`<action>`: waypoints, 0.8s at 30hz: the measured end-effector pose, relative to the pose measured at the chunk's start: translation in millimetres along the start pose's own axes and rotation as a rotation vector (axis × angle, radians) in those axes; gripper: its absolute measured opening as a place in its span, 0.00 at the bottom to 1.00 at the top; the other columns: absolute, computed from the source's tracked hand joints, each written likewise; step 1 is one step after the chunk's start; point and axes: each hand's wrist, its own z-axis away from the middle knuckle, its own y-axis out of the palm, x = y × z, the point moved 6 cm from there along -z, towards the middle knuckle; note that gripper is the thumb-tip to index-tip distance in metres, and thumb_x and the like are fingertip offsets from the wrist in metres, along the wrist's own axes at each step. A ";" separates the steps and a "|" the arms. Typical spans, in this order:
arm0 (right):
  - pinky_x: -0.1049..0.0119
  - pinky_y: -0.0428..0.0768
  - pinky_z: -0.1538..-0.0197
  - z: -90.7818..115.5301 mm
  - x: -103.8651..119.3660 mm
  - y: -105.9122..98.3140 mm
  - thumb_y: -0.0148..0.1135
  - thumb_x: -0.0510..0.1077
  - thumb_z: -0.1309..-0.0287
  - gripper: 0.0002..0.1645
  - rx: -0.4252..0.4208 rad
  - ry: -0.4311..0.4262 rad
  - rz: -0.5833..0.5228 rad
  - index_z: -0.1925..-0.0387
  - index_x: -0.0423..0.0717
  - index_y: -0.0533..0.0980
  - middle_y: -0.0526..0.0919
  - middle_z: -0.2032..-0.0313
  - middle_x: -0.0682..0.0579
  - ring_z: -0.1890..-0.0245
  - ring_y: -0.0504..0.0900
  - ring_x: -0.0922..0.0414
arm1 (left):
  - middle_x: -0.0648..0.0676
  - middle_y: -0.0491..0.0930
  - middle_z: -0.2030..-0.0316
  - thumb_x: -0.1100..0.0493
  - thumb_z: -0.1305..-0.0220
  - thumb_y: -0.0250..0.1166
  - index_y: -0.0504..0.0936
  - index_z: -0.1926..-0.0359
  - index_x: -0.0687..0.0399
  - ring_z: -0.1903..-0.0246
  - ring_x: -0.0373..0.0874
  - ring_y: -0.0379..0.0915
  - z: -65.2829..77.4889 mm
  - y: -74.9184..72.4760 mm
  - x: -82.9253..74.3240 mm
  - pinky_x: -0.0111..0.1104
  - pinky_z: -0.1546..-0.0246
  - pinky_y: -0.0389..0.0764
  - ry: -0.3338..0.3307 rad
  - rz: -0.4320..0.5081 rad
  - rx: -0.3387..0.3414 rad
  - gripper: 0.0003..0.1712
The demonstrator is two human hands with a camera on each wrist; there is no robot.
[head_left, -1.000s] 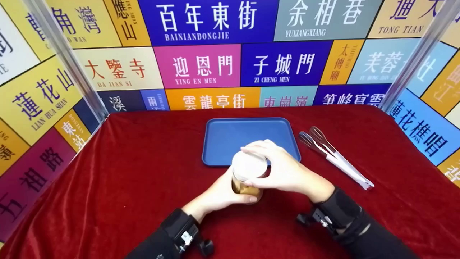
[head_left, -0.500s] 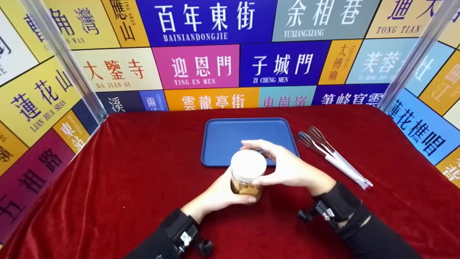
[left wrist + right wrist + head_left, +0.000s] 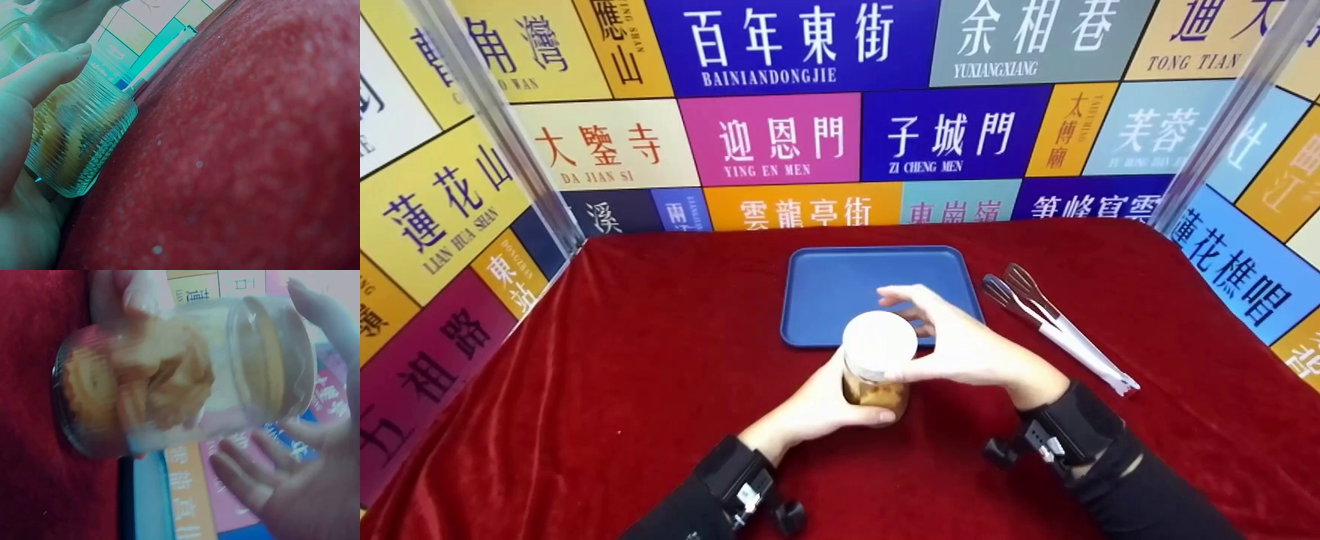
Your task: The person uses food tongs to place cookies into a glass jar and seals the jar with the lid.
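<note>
A ribbed clear jar (image 3: 876, 395) with a white lid (image 3: 879, 342) stands upright on the red cloth. Pale golden cookies (image 3: 91, 385) fill its lower part, seen through the wall in the right wrist view. My left hand (image 3: 816, 405) grips the jar low on its side, thumb across the front. Beside the lid is my right hand (image 3: 964, 351), fingers spread and mostly straight. Its thumb lies at the lid's near edge; whether it touches cannot be told. In the right wrist view the other fingers (image 3: 242, 475) are apart from the jar.
A blue tray (image 3: 840, 289) lies just behind the jar. To its right rest tongs (image 3: 1061, 330) with brown heads and pale handles. Sign-covered panels (image 3: 780, 139) stand along the back and sides, with clear posts (image 3: 1222, 124) at the corners.
My right hand has loosened from around the lid, its fingers lifting away and spreading to the right. The left hand and jar have stayed in place.
</note>
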 end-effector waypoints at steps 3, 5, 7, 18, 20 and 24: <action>0.45 0.79 0.35 1.2 6.3 2.3 0.88 0.52 0.53 0.55 -0.051 0.051 0.065 0.28 0.45 0.68 0.75 0.34 0.47 0.37 0.79 0.48 | 0.49 0.76 0.33 0.61 0.48 0.85 0.59 0.21 0.53 0.35 0.42 0.74 0.0 -0.1 0.2 0.37 0.28 0.69 0.005 -0.010 -0.003 0.60; 0.46 0.80 0.37 1.4 10.1 4.5 0.90 0.54 0.57 0.54 -0.077 0.067 0.116 0.32 0.45 0.71 0.77 0.38 0.48 0.40 0.80 0.48 | 0.48 0.76 0.33 0.61 0.48 0.85 0.59 0.20 0.51 0.34 0.42 0.73 -0.4 0.1 0.1 0.37 0.28 0.69 0.016 -0.011 0.001 0.59; 0.45 0.79 0.37 1.6 12.4 6.6 0.91 0.56 0.61 0.54 -0.094 0.077 0.158 0.35 0.45 0.73 0.78 0.41 0.50 0.41 0.80 0.49 | 0.48 0.76 0.33 0.61 0.48 0.84 0.59 0.20 0.49 0.33 0.42 0.72 -1.4 0.6 -0.3 0.38 0.27 0.68 0.031 -0.005 0.011 0.59; 0.52 0.81 0.40 0.9 8.8 4.3 0.87 0.51 0.51 0.46 -0.001 0.019 0.071 0.32 0.50 0.74 0.80 0.40 0.53 0.40 0.79 0.51 | 0.48 0.75 0.33 0.62 0.49 0.85 0.58 0.20 0.48 0.33 0.42 0.71 -3.0 1.6 -1.4 0.39 0.27 0.68 0.041 0.005 0.022 0.61; 0.55 0.84 0.43 0.5 7.1 2.9 0.86 0.50 0.49 0.46 0.030 0.004 0.044 0.30 0.50 0.74 0.80 0.38 0.53 0.40 0.79 0.51 | 0.48 0.76 0.33 0.62 0.49 0.85 0.58 0.20 0.49 0.33 0.42 0.72 -2.8 1.5 -1.3 0.39 0.27 0.68 0.043 0.009 0.021 0.60; 0.57 0.83 0.42 -0.7 2.5 0.6 0.85 0.48 0.48 0.47 0.076 0.003 -0.013 0.28 0.48 0.74 0.81 0.37 0.52 0.38 0.78 0.50 | 0.50 0.76 0.33 0.63 0.48 0.85 0.59 0.21 0.52 0.33 0.43 0.73 -2.6 1.6 -1.3 0.38 0.27 0.68 0.049 0.017 0.022 0.60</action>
